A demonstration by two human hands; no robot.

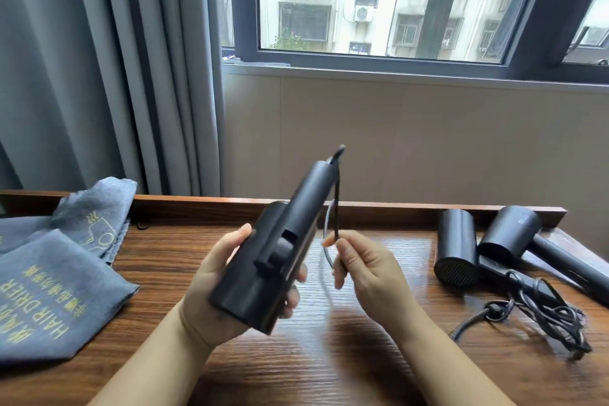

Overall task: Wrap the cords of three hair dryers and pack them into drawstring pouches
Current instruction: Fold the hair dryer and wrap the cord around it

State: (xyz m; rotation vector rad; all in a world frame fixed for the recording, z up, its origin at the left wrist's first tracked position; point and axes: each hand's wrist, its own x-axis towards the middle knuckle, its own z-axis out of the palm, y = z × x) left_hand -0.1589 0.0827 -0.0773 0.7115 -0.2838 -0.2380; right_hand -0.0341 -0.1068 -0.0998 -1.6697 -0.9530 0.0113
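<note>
A: Three hair dryers in play, and only one is off the wooden table (329, 372). Your left hand (230, 277) has the folded black dryer (276, 250) wrapped in its fingers and thumb, held up over the middle of the table with the handle end pointing away from you.

B: And the right?

A: Your right hand (359, 270) is mostly curled, thumb and forefinger pinching the cord (335, 208) a little below where it leaves the handle. The cord is blurred, so how much hangs loose I cannot tell.

B: How will it handle?

A: I'd judge the body as rigid, smooth plastic, light enough for one hand but apt to slide in the palm (keep the grip round the thick barrel, as you have it). The cord looks springy and will want to uncoil, so hold each turn against the handle with your left thumb.

B: The rest?

A: The other two dryers (461, 247) lie side by side at the right, touching or nearly so, with a loose tangle of cord (540, 313) in front of them. The grey drawstring pouches (56, 290) lie overlapping at the left, well apart from your hands. Nothing looks packed yet.
</note>
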